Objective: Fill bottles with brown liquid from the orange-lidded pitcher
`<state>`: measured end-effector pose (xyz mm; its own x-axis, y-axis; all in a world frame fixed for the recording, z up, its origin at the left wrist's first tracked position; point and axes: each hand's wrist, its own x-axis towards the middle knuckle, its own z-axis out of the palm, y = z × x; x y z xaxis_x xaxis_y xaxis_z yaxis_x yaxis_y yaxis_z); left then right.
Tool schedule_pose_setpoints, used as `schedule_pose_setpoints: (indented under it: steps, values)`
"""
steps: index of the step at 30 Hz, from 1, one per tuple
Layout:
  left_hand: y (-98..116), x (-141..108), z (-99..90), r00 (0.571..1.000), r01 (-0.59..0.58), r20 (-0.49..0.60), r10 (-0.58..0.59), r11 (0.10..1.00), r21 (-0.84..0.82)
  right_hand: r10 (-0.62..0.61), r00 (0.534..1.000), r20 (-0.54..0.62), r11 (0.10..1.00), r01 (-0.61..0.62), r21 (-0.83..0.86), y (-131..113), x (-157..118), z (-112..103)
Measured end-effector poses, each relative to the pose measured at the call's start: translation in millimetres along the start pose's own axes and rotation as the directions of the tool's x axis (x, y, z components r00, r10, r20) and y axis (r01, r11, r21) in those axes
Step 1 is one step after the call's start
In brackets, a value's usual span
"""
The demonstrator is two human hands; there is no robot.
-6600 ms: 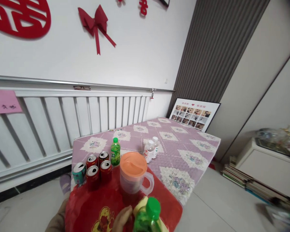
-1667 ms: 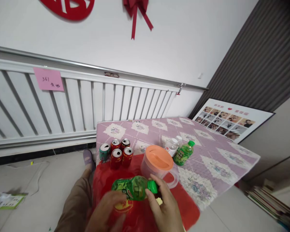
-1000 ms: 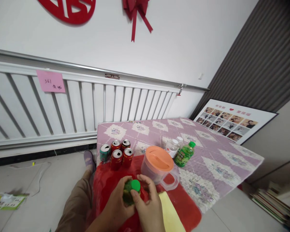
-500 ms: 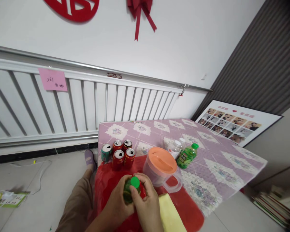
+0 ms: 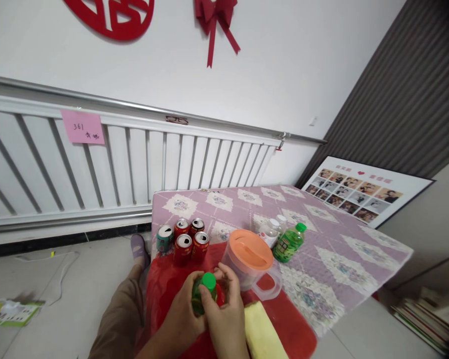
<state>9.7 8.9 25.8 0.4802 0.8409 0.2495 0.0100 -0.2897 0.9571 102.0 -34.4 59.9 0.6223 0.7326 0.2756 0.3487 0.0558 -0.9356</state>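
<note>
A green plastic bottle (image 5: 197,302) with a bright green cap (image 5: 208,280) stands upright between my hands, low in the middle of the view. My left hand (image 5: 183,310) wraps round its left side. My right hand (image 5: 226,315) has its thumb against the bottle just below the cap, with its fingers curved on the far right side. Something red shows between the bottle and those fingers; what it is I cannot tell. Just beyond stands a clear pitcher (image 5: 236,269) with an orange lid (image 5: 251,250). A folded yellow cloth (image 5: 262,330) lies right of my right hand.
Several opened drink cans (image 5: 182,249) stand together at the left. Behind the pitcher are a green bottle (image 5: 289,244) and two clear bottles (image 5: 270,233) with white caps. A red mat (image 5: 295,326) covers part of the flowered tablecloth (image 5: 344,271). A white radiator (image 5: 142,164) lines the wall.
My right hand's fingers have lifted and spread a little, while its thumb stays on the bottle. My left hand keeps its hold. The view has tilted slightly upward.
</note>
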Motion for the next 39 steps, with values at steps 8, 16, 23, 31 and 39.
schedule_pose_setpoints:
  steps: [8,16,23,31,39]
  values:
    - [-1.4,-1.9,-0.8,1.000,-0.004,0.018,0.004,1.000,0.012,-0.019,0.994,0.108,0.995,0.008,0.100,-3.8,-8.4,-4.5]
    - [-1.7,-0.9,-1.0,1.000,0.005,-0.001,-0.005,0.999,0.037,0.010,1.000,0.025,0.998,-0.011,0.057,-0.3,-5.7,-1.1]
    - [-0.9,-1.6,-0.7,0.999,0.006,-0.035,-0.005,0.999,0.035,-0.012,0.999,0.044,0.996,0.008,0.092,-0.2,-7.2,0.4]
    - [-3.7,-1.7,-1.3,1.000,-0.001,-0.025,0.003,0.998,0.066,-0.010,0.998,0.057,0.997,0.005,0.075,-1.3,-8.1,-2.0]
    - [4.1,-1.2,-0.8,0.999,0.033,-0.009,-0.032,0.999,0.041,0.037,0.999,0.025,0.994,-0.039,0.101,-5.6,-5.7,1.6]
